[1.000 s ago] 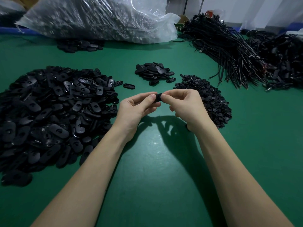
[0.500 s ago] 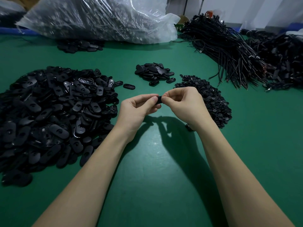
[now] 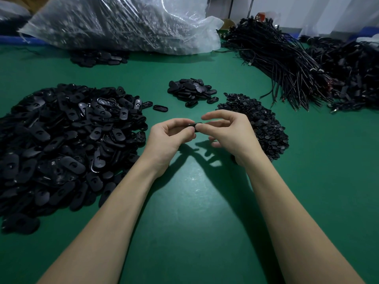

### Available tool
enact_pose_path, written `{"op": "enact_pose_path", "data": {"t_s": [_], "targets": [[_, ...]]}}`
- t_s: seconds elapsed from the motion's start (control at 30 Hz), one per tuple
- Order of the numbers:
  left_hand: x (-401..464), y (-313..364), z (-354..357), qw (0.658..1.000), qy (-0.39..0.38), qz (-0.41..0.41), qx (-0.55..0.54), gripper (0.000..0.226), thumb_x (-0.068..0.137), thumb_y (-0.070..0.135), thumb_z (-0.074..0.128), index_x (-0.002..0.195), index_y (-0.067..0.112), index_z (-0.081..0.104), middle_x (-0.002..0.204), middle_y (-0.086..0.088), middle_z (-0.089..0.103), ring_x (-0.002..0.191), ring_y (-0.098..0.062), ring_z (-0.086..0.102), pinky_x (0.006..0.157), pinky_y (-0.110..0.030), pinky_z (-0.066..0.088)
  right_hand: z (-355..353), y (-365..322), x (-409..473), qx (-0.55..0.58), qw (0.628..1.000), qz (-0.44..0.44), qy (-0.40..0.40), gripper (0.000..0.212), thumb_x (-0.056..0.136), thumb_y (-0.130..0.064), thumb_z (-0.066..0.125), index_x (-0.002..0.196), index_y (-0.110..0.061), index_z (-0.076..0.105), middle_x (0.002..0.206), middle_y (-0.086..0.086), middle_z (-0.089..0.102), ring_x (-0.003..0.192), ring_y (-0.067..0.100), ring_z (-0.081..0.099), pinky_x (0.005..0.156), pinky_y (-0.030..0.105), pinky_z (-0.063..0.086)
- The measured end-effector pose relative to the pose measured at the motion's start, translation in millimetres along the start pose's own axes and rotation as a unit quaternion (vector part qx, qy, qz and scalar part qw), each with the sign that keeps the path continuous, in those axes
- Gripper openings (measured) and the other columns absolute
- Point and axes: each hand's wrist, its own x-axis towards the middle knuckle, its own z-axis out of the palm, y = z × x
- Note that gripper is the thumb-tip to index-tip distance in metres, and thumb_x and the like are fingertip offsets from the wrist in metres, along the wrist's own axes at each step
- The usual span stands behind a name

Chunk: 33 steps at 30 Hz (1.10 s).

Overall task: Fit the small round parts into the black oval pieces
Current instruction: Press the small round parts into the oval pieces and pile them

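Note:
Above the middle of the green table, my left hand pinches a black oval piece between thumb and fingertips. My right hand meets it from the right, its thumb and a fingertip on the same piece and its other fingers spread loosely; most of the piece is hidden by fingers. A big heap of black oval pieces lies to the left. The pile of small round parts sits just behind my right hand. A smaller pile of oval pieces lies farther back.
A single oval piece lies loose between the heaps. A large clear plastic bag fills the back left, with more black pieces in front of it. Bundles of black cables cover the back right.
My right hand has loosened: its fingers, tightly curled over the piece before, now spread out. Both hands stay in about the same place.

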Motion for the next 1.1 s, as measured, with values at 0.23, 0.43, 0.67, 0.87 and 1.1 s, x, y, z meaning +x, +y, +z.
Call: {"op": "enact_pose_path", "data": {"t_s": [0.23, 0.43, 0.67, 0.87, 1.1], "targets": [[0.8, 1.3, -0.5, 0.999, -0.015, -0.018, -0.033, 0.022, 0.088, 0.004, 0.073, 0.083, 0.024, 0.081, 0.095, -0.007, 0.078, 0.092, -0.019, 0.074, 0.084, -0.023, 0.056, -7.2, -5.6, -2.6, 0.101, 0.992, 0.010, -0.081, 0.016, 0.086, -0.001, 0.080, 0.100, 0.004, 0.075, 0.078, 0.011, 0.078, 0.072, 0.018, 0.077, 0.066, 0.021, 0.060], [0.5, 0.2, -0.7, 0.999, -0.015, -0.011, -0.046, 0.022, 0.088, -0.001, 0.071, 0.084, 0.020, 0.080, 0.096, -0.010, 0.078, 0.093, -0.022, 0.074, 0.086, -0.025, 0.057, -4.6, -6.7, -3.2, 0.067, 0.996, -0.003, -0.056, 0.012, 0.086, 0.000, 0.079, 0.097, 0.002, 0.075, 0.081, 0.014, 0.078, 0.077, 0.022, 0.079, 0.069, 0.024, 0.061], [1.8, -0.8, -0.2, 0.998, -0.015, -0.005, -0.054, 0.014, 0.078, 0.011, 0.075, 0.083, 0.023, 0.081, 0.095, -0.008, 0.078, 0.092, -0.021, 0.075, 0.085, -0.024, 0.057, -4.9, -6.8, -4.2, 0.082, 0.994, -0.002, -0.070, 0.013, 0.088, -0.001, 0.078, 0.099, 0.002, 0.073, 0.082, 0.015, 0.078, 0.077, 0.022, 0.078, 0.066, 0.022, 0.060], [1.4, -2.1, 0.7, 1.000, -0.010, 0.013, -0.025, 0.018, 0.079, 0.011, 0.075, 0.082, 0.027, 0.081, 0.091, -0.003, 0.079, 0.088, -0.017, 0.075, 0.081, -0.021, 0.056, -0.7, -4.0, -2.7, 0.067, 0.997, -0.009, -0.047, 0.007, 0.086, -0.001, 0.079, 0.092, -0.002, 0.075, 0.078, 0.014, 0.078, 0.075, 0.023, 0.078, 0.067, 0.025, 0.061], [-0.2, -1.7, 1.8, 0.999, -0.001, 0.026, 0.037, 0.016, 0.089, 0.003, 0.072, 0.093, 0.018, 0.074, 0.090, -0.003, 0.079, 0.087, -0.014, 0.075, 0.079, -0.019, 0.055, 2.2, -1.2, -2.8, 0.013, 0.999, -0.030, -0.029, 0.006, 0.086, -0.003, 0.080, 0.085, -0.007, 0.075, 0.074, 0.009, 0.078, 0.071, 0.021, 0.078, 0.065, 0.026, 0.062]]}}
